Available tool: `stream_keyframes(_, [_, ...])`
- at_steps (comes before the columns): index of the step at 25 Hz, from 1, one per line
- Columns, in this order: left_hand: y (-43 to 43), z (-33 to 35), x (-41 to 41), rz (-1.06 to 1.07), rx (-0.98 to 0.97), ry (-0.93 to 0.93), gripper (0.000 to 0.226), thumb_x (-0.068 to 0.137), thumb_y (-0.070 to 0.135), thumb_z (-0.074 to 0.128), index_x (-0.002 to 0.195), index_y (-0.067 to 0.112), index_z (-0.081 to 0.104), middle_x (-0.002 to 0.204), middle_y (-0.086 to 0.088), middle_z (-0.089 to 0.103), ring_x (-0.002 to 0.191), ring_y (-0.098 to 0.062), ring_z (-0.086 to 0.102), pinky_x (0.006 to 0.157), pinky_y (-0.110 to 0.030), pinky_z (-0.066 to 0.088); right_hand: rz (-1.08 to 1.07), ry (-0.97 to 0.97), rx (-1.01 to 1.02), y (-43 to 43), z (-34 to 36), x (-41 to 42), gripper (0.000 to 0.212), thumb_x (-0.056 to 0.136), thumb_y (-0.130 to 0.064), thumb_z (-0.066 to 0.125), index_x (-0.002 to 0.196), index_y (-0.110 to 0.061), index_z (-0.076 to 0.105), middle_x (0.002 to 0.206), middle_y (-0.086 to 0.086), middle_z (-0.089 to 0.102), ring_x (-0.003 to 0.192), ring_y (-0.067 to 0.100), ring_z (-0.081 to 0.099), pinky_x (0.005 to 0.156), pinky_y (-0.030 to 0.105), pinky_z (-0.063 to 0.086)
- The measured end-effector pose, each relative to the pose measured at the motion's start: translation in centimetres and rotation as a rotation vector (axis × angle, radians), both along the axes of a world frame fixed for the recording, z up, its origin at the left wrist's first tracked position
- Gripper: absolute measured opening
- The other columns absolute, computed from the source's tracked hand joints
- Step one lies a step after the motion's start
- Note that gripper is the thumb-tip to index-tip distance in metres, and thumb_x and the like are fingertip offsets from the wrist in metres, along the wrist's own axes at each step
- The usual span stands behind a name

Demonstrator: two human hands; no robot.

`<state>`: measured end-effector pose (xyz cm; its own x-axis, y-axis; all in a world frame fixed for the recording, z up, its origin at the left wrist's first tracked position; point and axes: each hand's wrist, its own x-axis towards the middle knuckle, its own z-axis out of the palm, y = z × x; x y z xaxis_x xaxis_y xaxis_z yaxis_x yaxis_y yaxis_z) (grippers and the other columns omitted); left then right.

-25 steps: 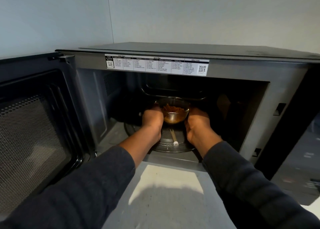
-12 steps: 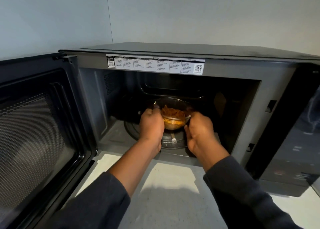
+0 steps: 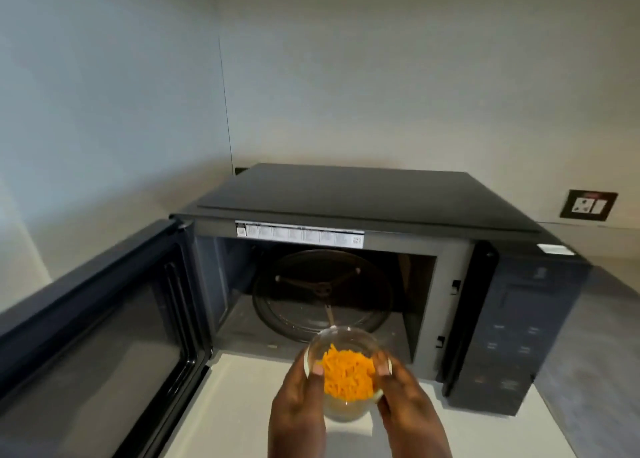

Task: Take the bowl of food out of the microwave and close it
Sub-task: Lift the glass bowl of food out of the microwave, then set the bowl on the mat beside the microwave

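A clear glass bowl (image 3: 343, 345) filled with orange food (image 3: 349, 376) is held just outside the black microwave (image 3: 363, 197), above the white counter. My left hand (image 3: 298, 409) grips its left side and my right hand (image 3: 405, 402) grips its right side. The microwave door (image 3: 93, 333) stands wide open to the left. Inside the cavity, the round glass turntable (image 3: 322, 294) lies bare.
The white counter (image 3: 242, 398) runs in front of the microwave. The control panel (image 3: 512, 329) sits at the microwave's right. A wall socket (image 3: 588, 205) is on the wall at the right. Plain walls meet in a corner behind.
Both hands have drawn the bowl out of the cavity toward me, and it is now over the counter. The view has risen and tilted down, so the turntable shows bare.
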<state>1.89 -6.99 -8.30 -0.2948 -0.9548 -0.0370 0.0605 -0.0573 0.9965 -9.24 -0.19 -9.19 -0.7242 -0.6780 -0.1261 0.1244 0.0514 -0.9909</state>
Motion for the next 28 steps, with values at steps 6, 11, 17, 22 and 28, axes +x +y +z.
stream_keyframes(6, [7.0,1.0,1.1,-0.131,0.064,-0.145,0.032,0.101,0.018,0.057,0.131,0.025,0.065,0.119,-0.008,0.073,0.12,-0.028,0.065,0.108,-0.049,0.049,-0.043,-0.118,0.034,8.2,0.7,0.9,0.02,0.1,-0.04,0.06,0.112,-0.044,0.075,0.105,-0.021,0.078,0.114,0.005,0.064,0.103,0.034,0.046])
stream_keyframes(11, [12.6,2.5,-1.1,-0.292,0.095,-0.234,0.032,0.104,0.035,0.05,0.135,0.038,0.055,0.128,0.003,0.066,0.122,-0.021,0.06,0.109,-0.048,0.048,-0.1,-0.139,0.056,14.9,1.7,-0.8,0.037,0.104,-0.046,0.052,0.135,-0.031,0.065,0.125,-0.005,0.073,0.122,0.016,0.064,0.102,0.033,0.048])
stream_keyframes(17, [17.0,3.2,-8.0,-0.449,0.1,-0.247,0.026,0.104,0.035,0.048,0.126,0.046,0.055,0.125,0.004,0.064,0.117,-0.017,0.06,0.105,-0.045,0.052,-0.226,-0.124,0.02,21.5,2.4,-6.0,0.03,0.105,-0.034,0.053,0.13,-0.028,0.069,0.122,-0.001,0.076,0.122,0.019,0.066,0.112,0.043,0.047])
stream_keyframes(22, [19.1,2.2,-15.6,-0.595,0.144,-0.2,0.039,0.103,0.033,0.053,0.141,0.04,0.054,0.134,0.001,0.061,0.118,-0.015,0.062,0.101,-0.04,0.056,-0.355,-0.106,0.064,25.2,2.0,-13.1,0.037,0.103,-0.018,0.054,0.136,-0.03,0.063,0.129,0.002,0.07,0.119,0.019,0.066,0.104,0.041,0.052])
stream_keyframes(28, [20.6,0.8,-25.4,-0.674,0.103,-0.176,0.032,0.101,0.027,0.052,0.127,0.042,0.063,0.129,-0.004,0.068,0.117,-0.019,0.065,0.102,-0.048,0.054,-0.442,-0.061,0.055,27.2,1.7,-21.2,0.03,0.103,-0.014,0.054,0.119,-0.03,0.073,0.116,0.003,0.078,0.111,0.021,0.071,0.097,0.043,0.054])
